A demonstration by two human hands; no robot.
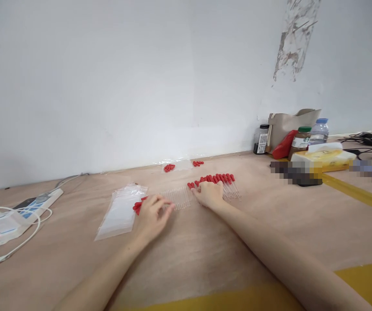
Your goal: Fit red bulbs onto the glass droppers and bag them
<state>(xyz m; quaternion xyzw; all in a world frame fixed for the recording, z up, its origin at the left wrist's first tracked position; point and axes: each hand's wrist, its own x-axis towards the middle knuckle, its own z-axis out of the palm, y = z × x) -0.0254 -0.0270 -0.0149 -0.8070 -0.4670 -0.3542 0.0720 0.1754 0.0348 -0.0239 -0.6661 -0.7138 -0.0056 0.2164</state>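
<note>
Droppers (218, 177) lengthwise — red bulbs (228, 177) toward the wall (140, 86)

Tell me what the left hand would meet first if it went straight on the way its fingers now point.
Most likely the row of thin, clear tubes just beyond the left hand, though one view leaves unclear whether it would touch them or pass above.

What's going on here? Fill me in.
A person is working with clear tubes and red caps. The right hand is at a row of red-capped tubes. The left hand is between loose red caps and a row of uncapped tubes. Whether either hand grips anything is unclear.
</note>
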